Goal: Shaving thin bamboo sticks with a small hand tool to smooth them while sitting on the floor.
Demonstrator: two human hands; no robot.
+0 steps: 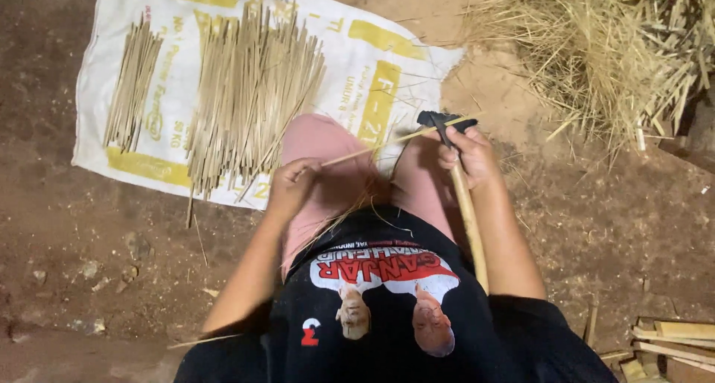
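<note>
My left hand [292, 187] is closed around one end of a thin bamboo strip [387, 144] that slants up to the right over my lap. My right hand [469, 158] grips a long wooden-handled knife [468, 212] near its dark blade [439, 120], and the blade rests against the strip's far end. Fine shavings lie on my pink shorts [328, 152] between my hands.
A white and yellow woven sack [372, 63] lies on the dirt floor ahead, carrying a large pile of bamboo strips [249, 93] and a smaller bundle [134, 81]. A heap of straw-like shavings [603, 48] sits at the top right. Wood offcuts [674, 342] lie at the bottom right.
</note>
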